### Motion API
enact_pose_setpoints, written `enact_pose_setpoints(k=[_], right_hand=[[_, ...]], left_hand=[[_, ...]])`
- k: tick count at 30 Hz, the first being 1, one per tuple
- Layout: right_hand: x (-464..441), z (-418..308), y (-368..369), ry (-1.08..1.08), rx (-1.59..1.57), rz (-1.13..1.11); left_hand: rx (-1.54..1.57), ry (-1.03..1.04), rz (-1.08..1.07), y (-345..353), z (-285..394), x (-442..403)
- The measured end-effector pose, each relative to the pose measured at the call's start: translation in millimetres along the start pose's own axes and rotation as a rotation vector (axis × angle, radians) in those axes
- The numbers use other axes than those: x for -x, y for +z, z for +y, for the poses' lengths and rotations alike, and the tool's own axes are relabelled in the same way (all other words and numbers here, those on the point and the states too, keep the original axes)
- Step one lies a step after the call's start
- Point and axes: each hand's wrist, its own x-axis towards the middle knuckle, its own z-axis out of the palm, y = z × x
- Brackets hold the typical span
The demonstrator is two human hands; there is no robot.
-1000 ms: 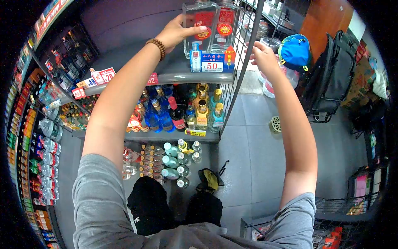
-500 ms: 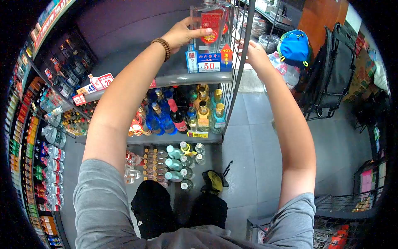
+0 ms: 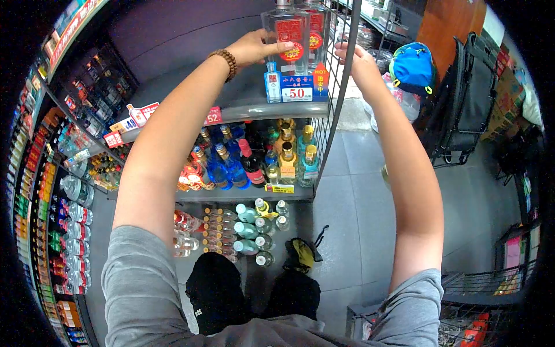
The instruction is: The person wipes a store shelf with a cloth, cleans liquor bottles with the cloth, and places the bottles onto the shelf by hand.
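Note:
My left hand (image 3: 252, 49), with a brown bead bracelet on its wrist, is closed around the left side of a clear square liquor bottle (image 3: 289, 32) with red labels. The bottle stands upright on the upper shelf; its base is hidden behind a blue price sign (image 3: 296, 88) reading 50. A matching bottle (image 3: 315, 26) is right beside it. At the shelf's right end, my right hand (image 3: 359, 62) has its fingers curled at the upright edge of the wire mesh panel (image 3: 333, 75); part of the grip is hard to make out.
Below are a shelf of coloured bottles (image 3: 252, 163) and floor rows of small bottles (image 3: 217, 228). Price tags (image 3: 143, 114) line the shelf edge (image 3: 254, 111). A blue bag (image 3: 412, 66) and black folded chairs (image 3: 459, 110) stand right. Water packs (image 3: 76, 246) are left.
The view has shifted slightly, so the shelf and bottles appear a little further right. The left hand stays on the bottle, whose upper label now shows more. The right hand remains at the mesh panel.

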Motion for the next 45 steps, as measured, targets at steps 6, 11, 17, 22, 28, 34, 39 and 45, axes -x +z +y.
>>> enact_pose_setpoints(k=[6, 11, 17, 22, 28, 34, 39, 45], right_hand=[[-3.7, -1.2, 1.4, 0.059, -0.173, 0.046], [-8.1, 1.0, -0.4, 0.107, -0.134, 0.009], [-7.3, -4.8, -1.1, 0.055, -0.105, 0.049], [-10.3, -8.5, -3.9, 0.0, -0.053, 0.037], [-9.5, -8.6, 1.1, 0.042, -0.125, 0.077], [-8.4, -4.8, 0.5, 0.048, -0.125, 0.065], [-6.4, -7.1, 1.2, 0.075, -0.13, 0.044], [-8.3, 2.2, -1.3, 0.084, -0.182, 0.029]], left_hand=[[0.006, -0.06, -0.104, -7.1, 19.2, 7.5], [0.164, -0.124, 0.125, -4.7, 17.8, 7.6], [0.168, -0.093, 0.144, 2.3, 24.2, 6.3], [0.177, -0.067, 0.156, 10.3, 40.4, 12.1], [0.158, -0.05, 0.19, 19.1, 43.7, 5.3], [0.163, -0.064, 0.16, 21.1, 40.7, -1.8], [0.198, -0.066, 0.157, 21.0, 42.4, 2.4], [0.177, -0.01, 0.178, 23.9, 34.6, -3.0]])
